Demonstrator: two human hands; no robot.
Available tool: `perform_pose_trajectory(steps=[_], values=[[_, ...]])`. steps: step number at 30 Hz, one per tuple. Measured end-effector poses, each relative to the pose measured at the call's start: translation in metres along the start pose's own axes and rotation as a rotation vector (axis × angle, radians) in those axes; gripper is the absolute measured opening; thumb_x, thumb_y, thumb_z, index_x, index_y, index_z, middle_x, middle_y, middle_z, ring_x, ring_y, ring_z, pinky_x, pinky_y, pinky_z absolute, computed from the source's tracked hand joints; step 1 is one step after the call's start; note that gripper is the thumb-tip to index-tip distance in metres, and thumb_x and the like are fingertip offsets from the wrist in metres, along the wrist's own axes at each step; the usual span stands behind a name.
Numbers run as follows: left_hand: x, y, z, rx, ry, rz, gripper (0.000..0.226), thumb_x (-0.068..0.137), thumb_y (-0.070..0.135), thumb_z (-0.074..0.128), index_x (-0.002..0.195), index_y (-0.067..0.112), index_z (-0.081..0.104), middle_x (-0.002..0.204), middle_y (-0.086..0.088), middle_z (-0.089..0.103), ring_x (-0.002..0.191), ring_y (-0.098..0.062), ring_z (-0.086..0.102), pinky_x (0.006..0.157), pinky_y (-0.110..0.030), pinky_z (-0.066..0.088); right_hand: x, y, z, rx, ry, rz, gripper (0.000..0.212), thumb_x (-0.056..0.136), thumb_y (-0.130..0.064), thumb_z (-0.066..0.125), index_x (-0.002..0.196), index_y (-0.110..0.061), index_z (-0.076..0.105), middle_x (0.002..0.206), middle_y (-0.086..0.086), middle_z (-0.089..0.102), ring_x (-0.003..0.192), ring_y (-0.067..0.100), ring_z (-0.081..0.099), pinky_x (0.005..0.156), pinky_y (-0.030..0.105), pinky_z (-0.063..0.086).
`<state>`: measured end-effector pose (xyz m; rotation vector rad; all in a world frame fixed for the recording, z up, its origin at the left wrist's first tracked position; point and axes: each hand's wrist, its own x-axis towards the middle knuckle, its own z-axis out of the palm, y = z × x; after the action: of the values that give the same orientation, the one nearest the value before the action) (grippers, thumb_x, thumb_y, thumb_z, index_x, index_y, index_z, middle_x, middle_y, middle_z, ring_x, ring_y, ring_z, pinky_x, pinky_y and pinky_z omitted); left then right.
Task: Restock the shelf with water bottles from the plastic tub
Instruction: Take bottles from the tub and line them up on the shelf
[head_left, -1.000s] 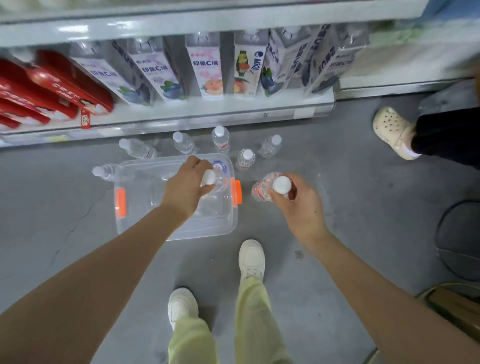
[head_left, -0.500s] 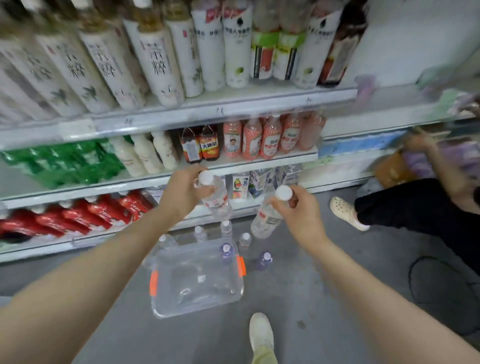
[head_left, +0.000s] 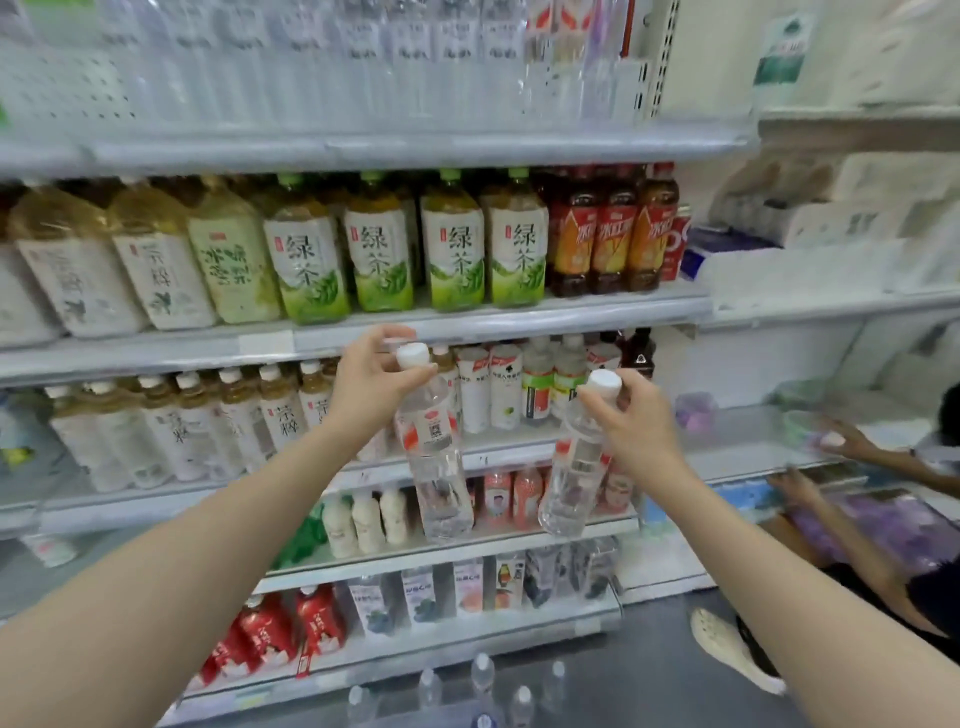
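Note:
My left hand (head_left: 371, 387) pinches the white cap and neck of a clear water bottle (head_left: 434, 457) with a red-and-white label; the bottle hangs upright in front of the middle shelves. My right hand (head_left: 636, 421) grips a second clear water bottle (head_left: 574, 467) just under its white cap, tilted slightly, at about the same height. Several more water bottles (head_left: 483, 675) stand on the floor at the bottom of the view. The plastic tub is out of sight below the frame. A row of clear bottles fills the blurred top shelf (head_left: 363, 150).
The shelving unit holds green tea bottles (head_left: 452, 249), red-labelled drinks (head_left: 613, 239), cartons and red packs lower down. To the right another person's hands (head_left: 841, 441) reach into a neighbouring shelf, with a beige clog (head_left: 727, 649) on the grey floor.
Both hands have lifted their bottles from the tub and floor up to the level of the middle shelves. My view has swung upward, so the tub has dropped out of sight.

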<state>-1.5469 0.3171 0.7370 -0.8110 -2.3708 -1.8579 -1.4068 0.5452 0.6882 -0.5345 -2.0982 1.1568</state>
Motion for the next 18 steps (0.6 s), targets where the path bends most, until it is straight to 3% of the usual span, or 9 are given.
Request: perform_pose_trajectory(steps=[5, 10, 14, 18], values=[[0.025, 0.074, -0.028, -0.090, 0.098, 0.071, 0.037, 0.078, 0.015, 0.075, 0.109, 0.022, 0.057, 0.086, 0.000, 0.072, 0.078, -0.013, 0.070, 0.068, -0.031, 0.057, 0.036, -0.061, -0.020, -0.009, 0.057, -0.097, 0.026, 0.087, -0.034, 0.063, 0.080, -0.009, 0.058, 0.072, 0.006, 0.059, 0.064, 0.018, 0.053, 0.058, 0.032, 0.040], [0.051, 0.136, -0.046, -0.056, 0.160, 0.169, 0.030, 0.081, 0.012, 0.071, 0.109, 0.017, 0.060, 0.087, -0.004, 0.070, 0.079, -0.012, 0.067, 0.066, -0.024, 0.054, 0.079, -0.107, -0.034, 0.001, 0.054, -0.182, 0.020, 0.087, -0.038, 0.063, 0.088, -0.019, 0.061, 0.079, -0.001, 0.062, 0.072, 0.017, 0.059, 0.062, 0.034, 0.048], [0.070, 0.182, -0.061, -0.018, 0.174, 0.208, 0.029, 0.086, 0.015, 0.066, 0.114, 0.018, 0.059, 0.079, 0.001, 0.067, 0.064, 0.003, 0.064, 0.053, -0.010, 0.047, 0.120, -0.144, -0.053, -0.025, 0.066, -0.259, 0.022, 0.087, -0.039, 0.063, 0.083, -0.017, 0.059, 0.074, -0.001, 0.060, 0.069, 0.017, 0.056, 0.058, 0.031, 0.043], [0.086, 0.220, -0.068, 0.061, 0.160, 0.255, 0.026, 0.087, 0.017, 0.065, 0.112, 0.020, 0.060, 0.087, -0.012, 0.070, 0.074, -0.013, 0.065, 0.063, -0.019, 0.050, 0.158, -0.181, -0.073, -0.061, 0.049, -0.334, 0.026, 0.087, -0.040, 0.062, 0.076, -0.017, 0.055, 0.068, 0.000, 0.058, 0.063, 0.016, 0.053, 0.056, 0.030, 0.039]])
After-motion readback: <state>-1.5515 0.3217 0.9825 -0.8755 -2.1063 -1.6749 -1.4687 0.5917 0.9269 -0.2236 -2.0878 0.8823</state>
